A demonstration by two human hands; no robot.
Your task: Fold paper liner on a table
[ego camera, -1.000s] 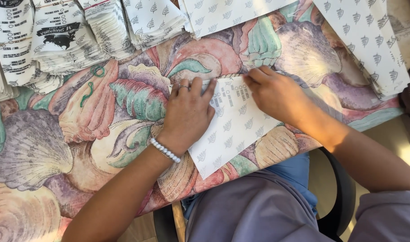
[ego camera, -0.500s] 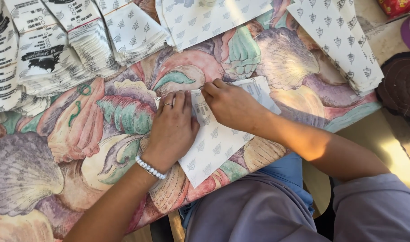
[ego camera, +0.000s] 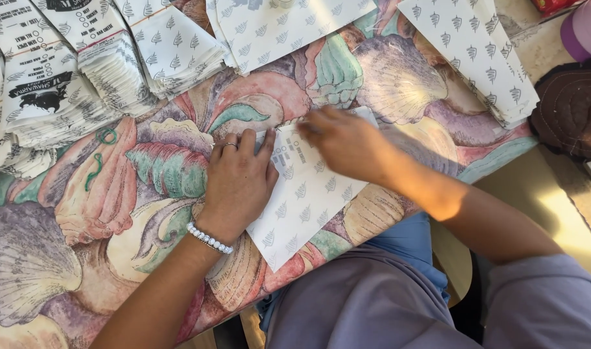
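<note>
Fingers spread flat, left hand (ego camera: 238, 184) pinning the white patterned paper sheet (ego camera: 305, 194) to the shell-print tablecloth (ego camera: 82, 213) against slipping, right hand (ego camera: 347, 143) blurred, fingers together, pressing its upper edge.

A white paper bag (ego camera: 308, 194) with a grey leaf pattern lies flat at the near edge of the worktop (ego camera: 82, 213), tilted, one corner over the edge. The left hand (ego camera: 238, 184) presses flat on its left side; the right hand (ego camera: 347, 143) lies on its upper part. At far left, stacks of folded white bags (ego camera: 50, 84) carry black printed panels. Leaf-patterned stacks (ego camera: 176, 48) stand beside them, flat sheets (ego camera: 289, 26) lie at the top centre, and another pile (ego camera: 483, 58) sits at the right.
</note>
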